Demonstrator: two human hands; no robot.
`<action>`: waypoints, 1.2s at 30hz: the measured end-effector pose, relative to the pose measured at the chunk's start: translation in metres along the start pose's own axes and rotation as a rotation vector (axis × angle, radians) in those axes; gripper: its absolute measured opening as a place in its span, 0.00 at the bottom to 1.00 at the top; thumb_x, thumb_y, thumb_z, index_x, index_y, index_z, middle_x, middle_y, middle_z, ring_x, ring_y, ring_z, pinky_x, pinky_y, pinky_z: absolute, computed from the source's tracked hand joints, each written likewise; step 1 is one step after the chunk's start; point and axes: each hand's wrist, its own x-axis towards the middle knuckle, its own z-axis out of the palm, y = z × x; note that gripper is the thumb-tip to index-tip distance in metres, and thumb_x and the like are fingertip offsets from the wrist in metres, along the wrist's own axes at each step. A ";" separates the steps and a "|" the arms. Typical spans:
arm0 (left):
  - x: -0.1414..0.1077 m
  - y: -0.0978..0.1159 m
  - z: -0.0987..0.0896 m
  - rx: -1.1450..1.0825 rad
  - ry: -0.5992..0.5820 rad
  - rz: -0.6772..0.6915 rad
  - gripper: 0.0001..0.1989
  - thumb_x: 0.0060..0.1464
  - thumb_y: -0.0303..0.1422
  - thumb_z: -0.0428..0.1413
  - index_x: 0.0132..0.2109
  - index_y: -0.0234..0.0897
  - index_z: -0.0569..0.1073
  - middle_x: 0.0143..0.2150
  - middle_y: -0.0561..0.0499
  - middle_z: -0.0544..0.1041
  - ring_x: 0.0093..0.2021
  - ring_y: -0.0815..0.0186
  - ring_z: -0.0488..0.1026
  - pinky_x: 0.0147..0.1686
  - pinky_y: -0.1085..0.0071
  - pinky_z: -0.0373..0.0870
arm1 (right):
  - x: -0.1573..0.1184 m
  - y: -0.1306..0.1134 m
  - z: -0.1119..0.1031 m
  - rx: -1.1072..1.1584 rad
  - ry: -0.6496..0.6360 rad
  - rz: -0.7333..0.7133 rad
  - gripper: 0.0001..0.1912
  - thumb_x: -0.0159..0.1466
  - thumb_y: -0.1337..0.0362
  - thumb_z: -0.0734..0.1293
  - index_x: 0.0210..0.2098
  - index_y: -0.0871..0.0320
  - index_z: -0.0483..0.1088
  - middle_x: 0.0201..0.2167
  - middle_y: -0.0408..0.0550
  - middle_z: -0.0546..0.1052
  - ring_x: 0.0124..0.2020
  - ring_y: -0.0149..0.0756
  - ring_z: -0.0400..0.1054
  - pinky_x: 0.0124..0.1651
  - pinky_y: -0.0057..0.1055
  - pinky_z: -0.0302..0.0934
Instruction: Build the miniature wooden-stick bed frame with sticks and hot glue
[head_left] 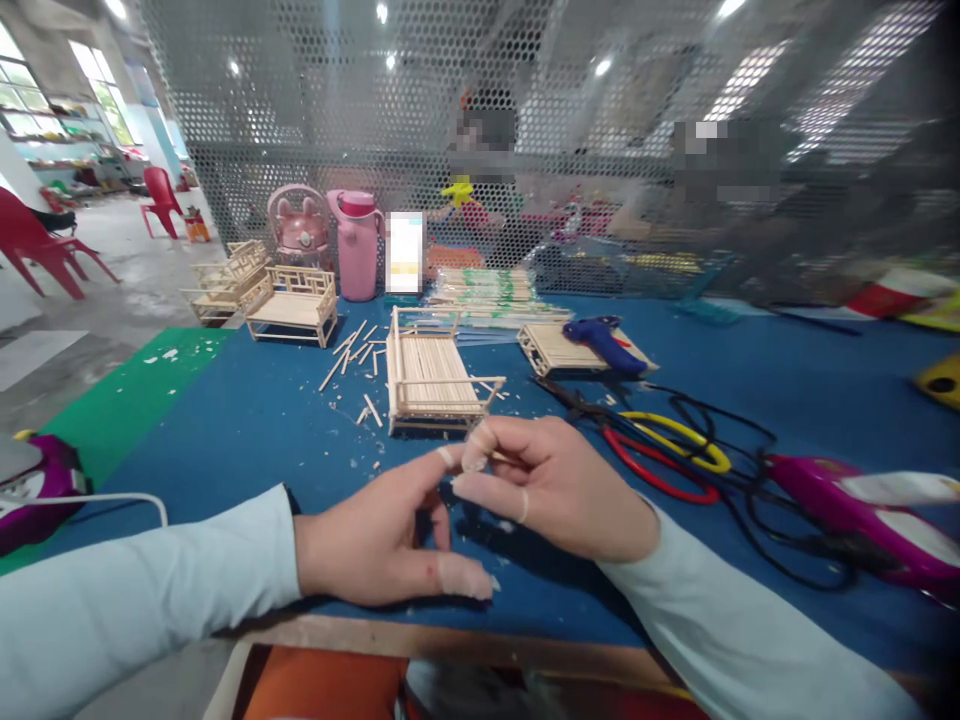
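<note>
My left hand [390,530] is held over the blue tabletop with thumb and fingers apart; its index fingertip meets the fingers of my right hand. My right hand [555,480] is curled in a pinch at that fingertip, and whatever it may hold is too small or hidden to make out. Whitish tape covers several fingertips. Just beyond the hands stands a small bed-like frame of wooden sticks [431,370] with a slatted base and raised rails. Loose short sticks [352,350] lie to its left.
A blue glue gun [607,342] rests on a stick panel [551,345]. Red-and-yellow-handled cutters [660,460], black cables and a purple device [862,510] are at right. Finished-looking stick benches [292,300], a pink bottle [358,245] and bundled sticks [487,290] stand before the mesh screen [315,90].
</note>
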 end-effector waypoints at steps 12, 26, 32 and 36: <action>-0.001 -0.007 -0.011 0.563 -0.108 0.394 0.16 0.54 0.35 0.52 0.20 0.37 0.64 0.17 0.54 0.68 0.18 0.71 0.63 0.19 0.73 0.56 | -0.002 0.002 -0.032 0.515 0.702 -0.088 0.05 0.56 0.65 0.60 0.30 0.48 0.66 0.11 0.35 0.53 0.15 0.31 0.46 0.22 0.31 0.51; 0.000 -0.002 -0.010 0.460 -0.004 0.097 0.12 0.61 0.33 0.45 0.30 0.37 0.67 0.25 0.53 0.71 0.26 0.70 0.67 0.28 0.74 0.63 | -0.005 0.010 -0.005 0.370 0.412 -0.089 0.09 0.61 0.64 0.58 0.36 0.53 0.70 0.16 0.38 0.61 0.19 0.31 0.54 0.24 0.29 0.52; -0.003 -0.008 -0.007 0.301 0.269 0.052 0.17 0.53 0.40 0.56 0.46 0.37 0.64 0.35 0.48 0.73 0.26 0.70 0.66 0.23 0.75 0.64 | -0.005 0.002 0.000 0.486 0.007 -0.047 0.15 0.63 0.55 0.59 0.26 0.57 0.68 0.18 0.40 0.64 0.19 0.29 0.54 0.24 0.29 0.49; 0.000 -0.014 -0.009 0.464 0.019 0.084 0.30 0.53 0.43 0.55 0.58 0.36 0.56 0.47 0.41 0.74 0.36 0.63 0.74 0.30 0.71 0.68 | -0.004 -0.001 0.017 0.512 -0.477 -0.020 0.26 0.60 0.44 0.59 0.17 0.57 0.63 0.17 0.42 0.66 0.20 0.28 0.58 0.26 0.28 0.52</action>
